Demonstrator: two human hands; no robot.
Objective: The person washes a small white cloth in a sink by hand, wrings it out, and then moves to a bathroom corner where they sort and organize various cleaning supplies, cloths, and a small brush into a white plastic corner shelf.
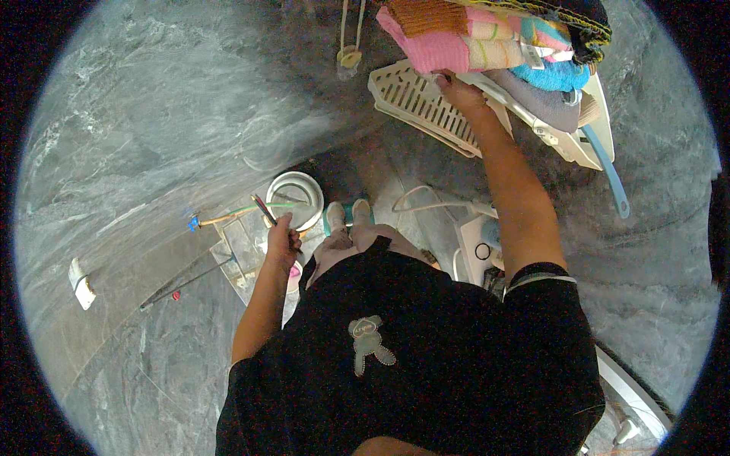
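Note:
My left hand (283, 242) is closed round a few slim, dark sticks (264, 210) whose tips point up and left, above the white bucket (313, 181). My right hand (460, 95) reaches far forward to a cream slotted rack (422, 99) on the wall. Its fingers look curled at the rack's edge, just under a pink towel (437, 47); I cannot make out what lies between them. Beside that hand, a grey cloth (544, 102) and a blue towel (553, 74) rest on the rack. A light-blue handle (608, 173) sticks out from it.
A green-and-yellow hose (243, 213) runs from a blue-handled tap (194, 221) to the bucket. A pale cord (353, 34) hangs on the grey marbled wall (167, 99). My slippered feet (348, 215) stand beside the bucket. A white appliance (473, 251) with a hose is at my right.

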